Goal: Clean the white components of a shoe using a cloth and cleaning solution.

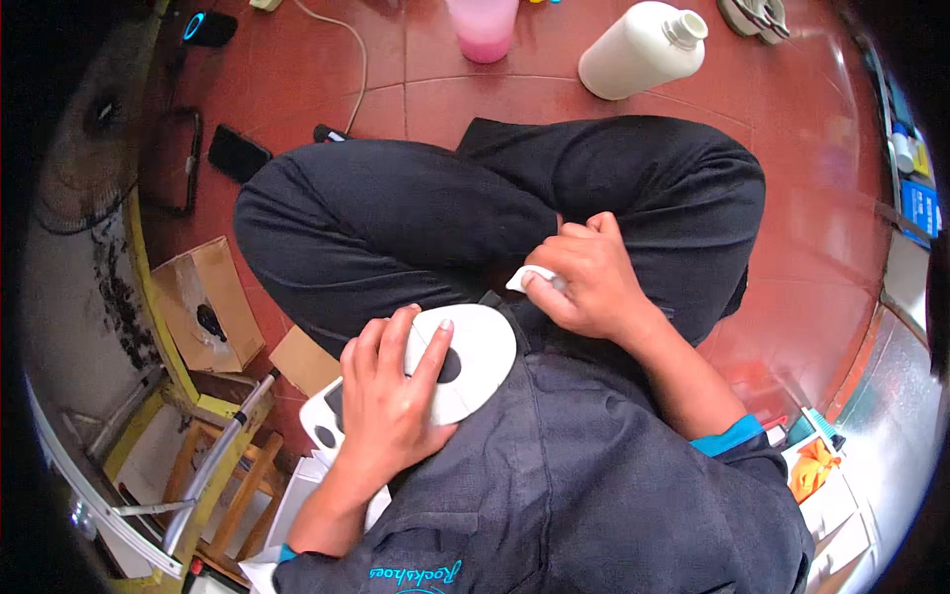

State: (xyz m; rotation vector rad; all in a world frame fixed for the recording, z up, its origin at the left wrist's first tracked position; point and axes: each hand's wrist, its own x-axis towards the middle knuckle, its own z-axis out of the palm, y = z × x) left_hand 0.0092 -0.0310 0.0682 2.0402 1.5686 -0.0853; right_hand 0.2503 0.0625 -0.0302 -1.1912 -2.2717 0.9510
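Note:
My left hand (393, 386) rests with spread fingers on a white oval plastic object (482, 356) that has a dark round hole; it lies against my lap. What it is I cannot tell. Beneath and to the left of that hand, part of a white device (319, 419) with dark areas shows. My right hand (586, 278) is closed around a small white item (528, 278), its pale end poking out by the thumb, above my crossed legs in black trousers. The rest of that item is hidden in the fist.
On the red tiled floor ahead stand a white plastic bottle (638, 56) without a cap and a cup of pink liquid (486, 26). A black phone (239, 154), a cable (356, 44) and a cardboard box (208, 308) lie left. An orange cloth (813, 469) is at right.

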